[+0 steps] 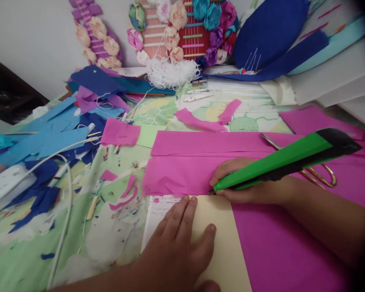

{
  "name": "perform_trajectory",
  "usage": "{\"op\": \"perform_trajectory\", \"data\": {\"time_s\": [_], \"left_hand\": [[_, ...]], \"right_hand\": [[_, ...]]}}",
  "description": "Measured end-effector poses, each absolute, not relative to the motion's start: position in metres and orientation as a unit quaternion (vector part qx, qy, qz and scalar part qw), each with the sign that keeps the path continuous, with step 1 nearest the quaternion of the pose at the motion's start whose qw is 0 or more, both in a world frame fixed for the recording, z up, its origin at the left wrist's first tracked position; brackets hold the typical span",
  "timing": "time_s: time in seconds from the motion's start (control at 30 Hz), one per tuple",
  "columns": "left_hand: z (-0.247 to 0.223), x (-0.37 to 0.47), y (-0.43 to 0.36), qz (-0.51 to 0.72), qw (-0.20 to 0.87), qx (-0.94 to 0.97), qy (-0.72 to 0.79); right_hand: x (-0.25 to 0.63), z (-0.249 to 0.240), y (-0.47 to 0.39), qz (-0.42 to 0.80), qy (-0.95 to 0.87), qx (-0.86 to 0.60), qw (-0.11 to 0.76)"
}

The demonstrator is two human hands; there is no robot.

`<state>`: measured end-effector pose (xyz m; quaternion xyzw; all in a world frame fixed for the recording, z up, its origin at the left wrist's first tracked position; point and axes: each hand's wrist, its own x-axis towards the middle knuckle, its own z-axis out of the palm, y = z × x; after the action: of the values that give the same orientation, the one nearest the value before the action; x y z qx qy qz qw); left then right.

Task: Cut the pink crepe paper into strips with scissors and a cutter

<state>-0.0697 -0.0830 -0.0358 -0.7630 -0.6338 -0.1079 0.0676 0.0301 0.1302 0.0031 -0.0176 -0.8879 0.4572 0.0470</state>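
A left hand [182,243] lies flat and spread, gripping nothing, its palm over a pale yellow card with a white left side [222,235], apparently to keep it from sliding, while the right hand [255,192] is closed around a long, tapered green-and-black tool [280,162]. The tool slants, its dark tip at the lower edge of a bright pink paper strip [176,176], where the card's top edge meets it; the fingers sit low near the tip, presumably for control. Whether the tool is a pen or a cutter cannot be told. Under the right forearm spreads a large magenta paper sheet [280,247], with gold-handled metal scissors [333,178] on the pink paper just beyond, seemingly within easy reach. Blue paper scraps [61,115] crowd the far left of the cloth-covered bench [103,239], well apart from the card, perhaps leaving the hands room.
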Motion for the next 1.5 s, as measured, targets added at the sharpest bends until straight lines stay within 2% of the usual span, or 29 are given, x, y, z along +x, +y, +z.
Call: {"op": "perform_trajectory", "data": {"time_s": [0.23, 0.53, 1.2, 1.5], "left_hand": [[-0.038, -0.069, -0.082, -0.113, 0.075, -0.761, -0.635], [-0.039, -0.069, -0.083, -0.121, 0.076, -0.758, -0.637], [-0.043, -0.07, -0.082, -0.128, 0.101, -0.758, -0.632], [-0.041, -0.072, -0.082, -0.116, 0.101, -0.76, -0.631]], "right_hand": [[0.032, 0.005, 0.132, 0.502, -0.862, -0.052, 0.053], [0.032, 0.004, 0.131, 0.478, -0.877, -0.017, 0.057], [0.035, 0.004, 0.145, 0.531, -0.847, -0.008, -0.002], [0.035, 0.006, 0.141, 0.534, -0.845, 0.003, 0.008]]}}
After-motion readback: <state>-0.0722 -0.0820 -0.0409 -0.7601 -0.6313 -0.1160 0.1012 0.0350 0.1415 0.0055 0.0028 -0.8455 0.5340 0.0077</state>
